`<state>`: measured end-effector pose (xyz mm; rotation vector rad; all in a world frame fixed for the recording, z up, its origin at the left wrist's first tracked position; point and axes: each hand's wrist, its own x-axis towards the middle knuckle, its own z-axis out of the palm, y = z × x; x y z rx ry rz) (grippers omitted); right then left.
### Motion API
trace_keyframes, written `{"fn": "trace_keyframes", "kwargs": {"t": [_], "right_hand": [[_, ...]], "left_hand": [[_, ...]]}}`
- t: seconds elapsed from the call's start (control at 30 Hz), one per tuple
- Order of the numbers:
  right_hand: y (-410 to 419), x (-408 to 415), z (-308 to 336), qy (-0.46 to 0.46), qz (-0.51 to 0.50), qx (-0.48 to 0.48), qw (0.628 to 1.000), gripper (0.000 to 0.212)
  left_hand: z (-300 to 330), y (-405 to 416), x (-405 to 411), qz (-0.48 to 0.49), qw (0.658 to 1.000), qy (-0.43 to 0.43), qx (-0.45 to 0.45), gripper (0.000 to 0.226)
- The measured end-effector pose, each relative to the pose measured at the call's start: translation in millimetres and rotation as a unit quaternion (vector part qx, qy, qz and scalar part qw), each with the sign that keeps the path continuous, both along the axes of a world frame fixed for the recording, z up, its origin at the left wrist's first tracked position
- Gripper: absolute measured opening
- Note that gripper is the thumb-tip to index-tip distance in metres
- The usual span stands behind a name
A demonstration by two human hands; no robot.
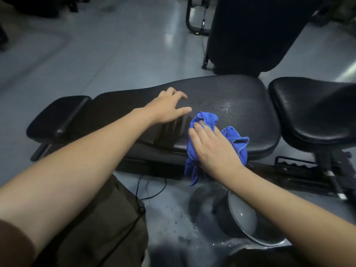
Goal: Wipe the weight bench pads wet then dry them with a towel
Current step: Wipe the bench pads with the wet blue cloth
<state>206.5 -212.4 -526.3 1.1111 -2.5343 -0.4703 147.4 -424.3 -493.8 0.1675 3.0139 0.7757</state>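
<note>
A black weight bench lies across the view, with a long back pad (240,105), a seat pad (316,112) to its right and a small head pad (57,116) at the left. Water drops glisten on the back pad near its middle. My right hand (213,149) presses a crumpled blue cloth (238,140) onto the pad's near edge; part of the cloth hangs over the side. My left hand (169,106) rests flat on the pad just left of the cloth, fingers spread, holding nothing.
A metal basin (244,216) with water stands on the wet grey floor under my right forearm. A thin black cable (152,189) trails near my knee. Another dark padded machine (250,33) stands behind the bench. The bench's frame (300,170) runs low at right.
</note>
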Motion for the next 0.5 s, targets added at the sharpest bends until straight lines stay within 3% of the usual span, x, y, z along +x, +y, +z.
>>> {"fn": "trace_keyframes", "kwargs": {"t": [0.17, 0.33, 0.5], "right_hand": [[-55, 5, -10, -0.02, -0.016, 0.018, 1.0, 0.05], [-99, 6, -20, -0.044, -0.042, 0.001, 0.998, 0.04], [-130, 4, -29, -0.062, -0.044, -0.017, 0.997, 0.044]], "left_hand": [[-6, -39, 17, 0.018, 0.999, -0.035, -0.025, 0.049], [-24, -79, 37, 0.027, 0.994, -0.086, -0.055, 0.045], [-39, -117, 59, 0.052, 0.991, -0.106, -0.067, 0.047]]}}
